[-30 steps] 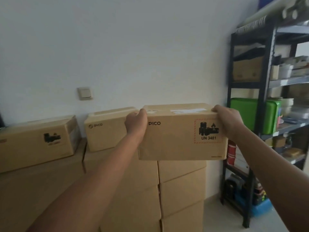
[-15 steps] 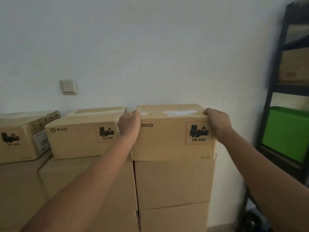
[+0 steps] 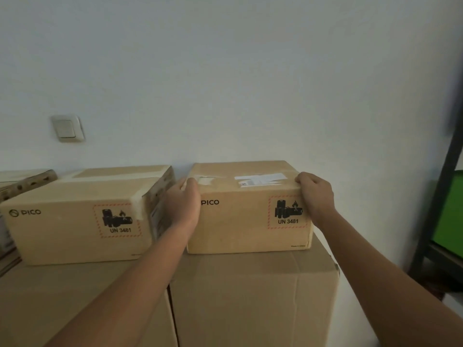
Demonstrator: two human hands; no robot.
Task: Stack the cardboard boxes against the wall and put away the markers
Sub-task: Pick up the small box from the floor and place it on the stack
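Observation:
A small PICO cardboard box (image 3: 246,221) with a UN 3481 battery label rests on top of a large plain carton (image 3: 253,296), its back edge at the white wall. My left hand (image 3: 184,205) grips its upper left corner, and my right hand (image 3: 316,196) grips its upper right corner, fingers curled over the top edge. A second PICO box (image 3: 75,229) lies just to the left on another large carton (image 3: 75,304), with a narrow gap between the two small boxes. No markers are in view.
A third small box (image 3: 22,182) peeks in at the far left. A light switch (image 3: 67,128) is on the wall above the boxes. A dark metal shelf post (image 3: 441,191) with a green bin (image 3: 451,214) stands at the right edge.
I have come closer and the box has gone from held in the air to resting on the large carton by the wall. Both hands keep their hold on its top corners.

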